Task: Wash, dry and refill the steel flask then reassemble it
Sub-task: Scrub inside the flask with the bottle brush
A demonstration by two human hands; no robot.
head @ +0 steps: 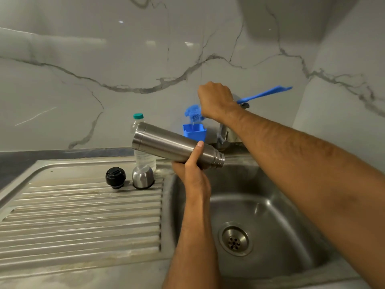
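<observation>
Steel flask body (170,148) is in your left hand (192,174), fingers curled round it near the neck, held tilted almost sideways over the sink basin (281,215) with the open threaded mouth pointing right and slightly down. Your right hand (215,100) is fisted on a blue bottle brush (264,94), bristle head (192,112) blurred just above a small blue cup-like holder (194,132) by the tap; handle sticks out to the right. So both grips are closed, one on the flask, one on the brush. Disassembly looks done: black stopper (115,177) and steel cup lid (143,176) sit side by side on the ribbed drainboard (83,215), apart from the flask. A clear plastic water bottle (141,157) with a teal cap stands just behind them, likely the refill source. Judging by this, you're at the start of the wash, brush not yet in the flask. Can't tell if the inside is wet. Scrubbing, rinsing, drying, refilling and screwing stopper and lid back on all remain.
</observation>
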